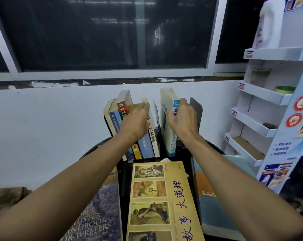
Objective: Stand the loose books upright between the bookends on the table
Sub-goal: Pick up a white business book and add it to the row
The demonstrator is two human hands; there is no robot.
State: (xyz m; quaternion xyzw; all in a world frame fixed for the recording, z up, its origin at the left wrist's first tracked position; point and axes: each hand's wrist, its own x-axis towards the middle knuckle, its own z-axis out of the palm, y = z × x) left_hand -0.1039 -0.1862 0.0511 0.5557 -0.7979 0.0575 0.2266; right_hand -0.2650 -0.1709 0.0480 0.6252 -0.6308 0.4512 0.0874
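Note:
Several books (pixel 116 117) stand upright in a row on a small black table (pixel 122 180) by the wall. My left hand (pixel 136 119) rests with straight fingers against their spines. A gap with a dark divider (pixel 156 113) separates them from a thick white and blue book (pixel 167 122), which my right hand (pixel 181 119) grips at the spine. Behind that hand stands the dark right bookend (pixel 196 110). Three loose books lie flat in front: a yellow one (pixel 161 202), a blue-purple writers' handbook (pixel 102 218) and a teal and orange one (pixel 215 197).
A white wall and dark window are directly behind the table. A white cardboard display rack (pixel 262 108) stands at the right, with a white bottle (pixel 269 23) on its top shelf. A brown cloth (pixel 8 197) lies at the lower left.

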